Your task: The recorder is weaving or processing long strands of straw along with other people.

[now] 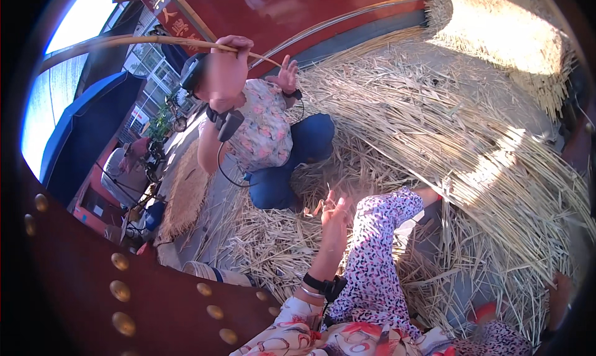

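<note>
Left hand (pixel 335 211): middle, by straw (pixel 267 241) — blurry, can't tell its grip
Right hand: can't tell
Other person (pixel 264 126): upper left — hand on stick (pixel 149 40)

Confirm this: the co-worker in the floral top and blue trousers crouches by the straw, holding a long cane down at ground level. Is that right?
Not quite: the cane isn't at ground level. The head view shows it raised to about head height by the co-worker. The floral top, blue trousers and crouch by the straw are right.
</note>
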A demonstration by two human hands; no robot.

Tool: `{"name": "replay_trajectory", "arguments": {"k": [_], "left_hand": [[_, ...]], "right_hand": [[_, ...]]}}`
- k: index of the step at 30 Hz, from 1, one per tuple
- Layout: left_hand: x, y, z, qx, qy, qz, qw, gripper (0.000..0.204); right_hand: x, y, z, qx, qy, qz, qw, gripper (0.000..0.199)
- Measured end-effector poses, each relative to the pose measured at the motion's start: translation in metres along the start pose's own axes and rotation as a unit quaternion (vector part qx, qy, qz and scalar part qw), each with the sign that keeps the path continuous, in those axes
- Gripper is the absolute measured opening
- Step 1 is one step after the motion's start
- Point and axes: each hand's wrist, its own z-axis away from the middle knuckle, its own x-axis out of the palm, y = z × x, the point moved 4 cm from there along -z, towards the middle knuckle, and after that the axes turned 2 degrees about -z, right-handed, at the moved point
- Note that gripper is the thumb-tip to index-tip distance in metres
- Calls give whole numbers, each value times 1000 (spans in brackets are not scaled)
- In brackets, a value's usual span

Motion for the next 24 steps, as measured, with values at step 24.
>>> {"name": "replay_trajectory", "arguments": {"k": [24], "left_hand": [[321, -94, 407, -590, 324, 349, 652, 19]], "right_hand": [[16, 48, 46, 53, 116, -5, 992, 17]]}}
